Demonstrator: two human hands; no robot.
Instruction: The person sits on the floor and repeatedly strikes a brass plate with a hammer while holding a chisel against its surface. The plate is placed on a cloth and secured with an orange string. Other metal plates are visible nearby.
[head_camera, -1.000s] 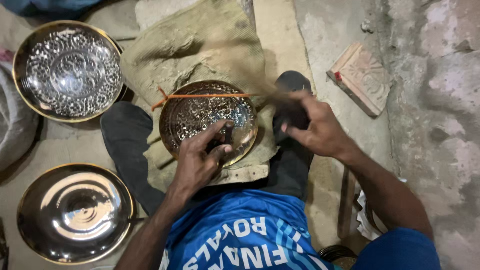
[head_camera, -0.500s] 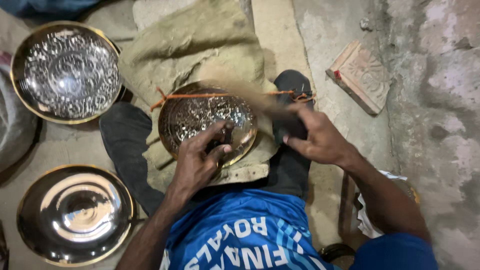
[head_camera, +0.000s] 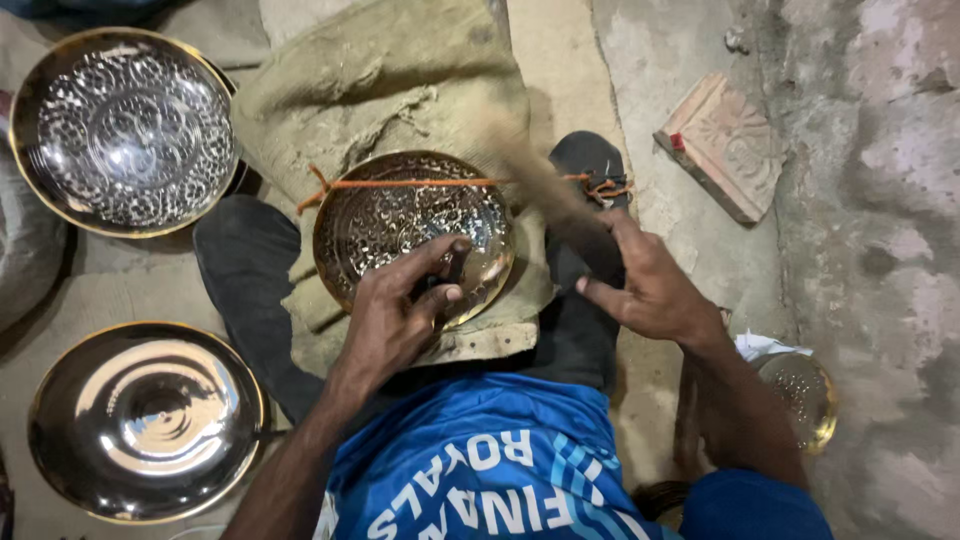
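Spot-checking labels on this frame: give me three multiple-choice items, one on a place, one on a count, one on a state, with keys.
1. Where does the plain shiny plate lie?
A. lower left floor
B. on the lap
C. by the brick

2. How many round metal plates lie left of the person?
A. one
B. two
C. four

3. What is the right hand doing?
A. resting flat
B. holding a motion-blurred hammer
C. holding a cup

Key: A, it sits at lower left; B, the plain one and the patterned plate; B, its grip closes on the blurred handle.

Shiny embossed brass plate (head_camera: 410, 225) w/ rough matt burlap cloth (head_camera: 380, 80) under.
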